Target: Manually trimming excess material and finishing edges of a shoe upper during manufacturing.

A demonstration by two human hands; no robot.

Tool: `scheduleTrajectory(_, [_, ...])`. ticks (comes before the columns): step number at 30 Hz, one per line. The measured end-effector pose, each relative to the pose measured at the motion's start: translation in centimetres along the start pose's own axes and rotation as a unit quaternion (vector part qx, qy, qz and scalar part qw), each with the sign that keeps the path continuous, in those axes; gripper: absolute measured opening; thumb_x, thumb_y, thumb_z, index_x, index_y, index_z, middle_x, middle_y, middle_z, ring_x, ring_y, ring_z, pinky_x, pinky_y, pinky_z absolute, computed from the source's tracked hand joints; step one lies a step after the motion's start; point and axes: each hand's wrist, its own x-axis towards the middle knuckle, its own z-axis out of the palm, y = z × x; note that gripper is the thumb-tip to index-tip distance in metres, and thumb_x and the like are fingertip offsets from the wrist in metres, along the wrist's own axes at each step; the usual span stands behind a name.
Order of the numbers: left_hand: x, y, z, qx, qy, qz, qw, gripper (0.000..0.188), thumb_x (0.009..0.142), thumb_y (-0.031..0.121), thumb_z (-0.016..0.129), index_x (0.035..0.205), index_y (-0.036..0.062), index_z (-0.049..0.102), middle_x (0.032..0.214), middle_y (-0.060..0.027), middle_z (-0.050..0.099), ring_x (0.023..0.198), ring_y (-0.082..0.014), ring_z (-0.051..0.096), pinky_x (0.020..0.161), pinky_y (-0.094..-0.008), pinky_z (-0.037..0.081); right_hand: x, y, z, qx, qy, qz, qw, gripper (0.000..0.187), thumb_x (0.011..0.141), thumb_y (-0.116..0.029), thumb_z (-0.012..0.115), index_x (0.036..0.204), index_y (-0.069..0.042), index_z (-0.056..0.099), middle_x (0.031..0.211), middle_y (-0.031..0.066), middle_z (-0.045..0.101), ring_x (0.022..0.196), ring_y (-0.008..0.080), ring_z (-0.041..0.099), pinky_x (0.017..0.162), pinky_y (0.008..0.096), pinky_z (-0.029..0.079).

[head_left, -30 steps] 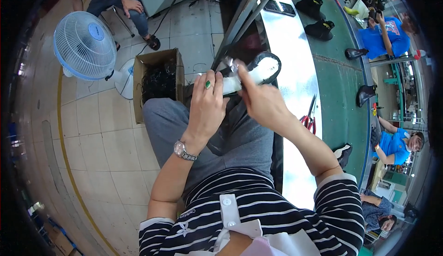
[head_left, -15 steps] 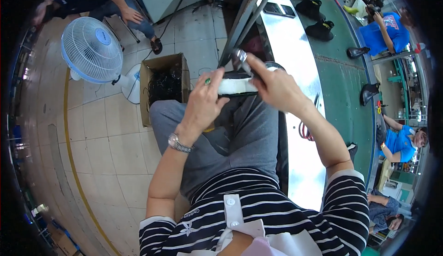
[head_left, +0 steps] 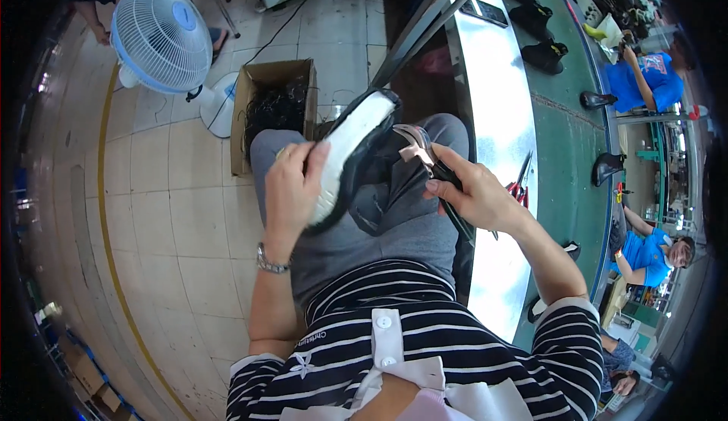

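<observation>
Above my lap, my left hand (head_left: 292,190) grips a black shoe (head_left: 350,148) by its side, with the white underside facing up. The shoe stands slantwise, one end up and away to the right, the other toward my belly. Over my right thigh, my right hand (head_left: 476,193) is closed around the handles of a pair of metal lasting pincers (head_left: 422,154). Their curved jaws point up and left, beside the shoe and apart from it. Part of the shoe's black upper is hidden beneath it.
To my right runs a metal bench (head_left: 497,269) with red-handled scissors or pliers (head_left: 519,186) and dark phones (head_left: 485,11). Beyond it, a green conveyor (head_left: 565,208) carries black shoes (head_left: 544,55). A cardboard box (head_left: 241,129) and a fan (head_left: 163,38) stand left. Co-workers (head_left: 644,76) sit across.
The shoe has swung from lying crosswise to a steep slant. My right hand has lowered the pincers away from it, to the right. The seated person at upper left has moved mostly out of view.
</observation>
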Motion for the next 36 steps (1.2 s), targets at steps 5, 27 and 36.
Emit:
scheduleTrajectory(5, [-1.5,0.1,0.6,0.022,-0.002,0.072,0.997,0.031,0.098,0.025,0.055,0.095,-0.0039,0.066,0.073,-0.0208,0.062,0.068,-0.0382,0.062,0.059,-0.0408,0.047,0.5,-0.4,0.4,-0.033,-0.047,-0.122,0.991,0.058,0.098,-0.020,0.057,0.148,-0.009,0.030,0.083,0.0130,0.068,0.065,0.0191,0.066,0.063,0.0329,0.051])
scheduleTrajectory(27, [-0.2,0.1,5.6,-0.703,-0.236,-0.254,0.621,0.067,0.097,0.029,0.056,0.154,0.0172,0.021,0.141,-0.0077,0.044,0.124,-0.0160,0.049,0.102,-0.0315,0.044,0.7,0.1,2.1,-0.184,-0.082,-0.155,0.967,0.071,0.091,-0.007,0.059,0.152,-0.020,0.022,0.072,0.0141,0.065,0.046,0.0250,0.058,0.044,0.0357,0.046])
scheduleTrajectory(36, [0.4,0.6,5.3,-0.649,-0.230,-0.262,0.676,0.064,0.095,0.019,0.056,0.151,0.0127,0.026,0.121,-0.0048,0.054,0.103,-0.0117,0.057,0.086,-0.0275,0.051,2.0,-7.9,-3.8,-0.375,-0.159,-0.134,0.903,0.063,0.091,-0.011,0.061,0.148,-0.015,0.034,0.068,0.0160,0.063,0.054,0.0305,0.064,0.053,0.0375,0.052])
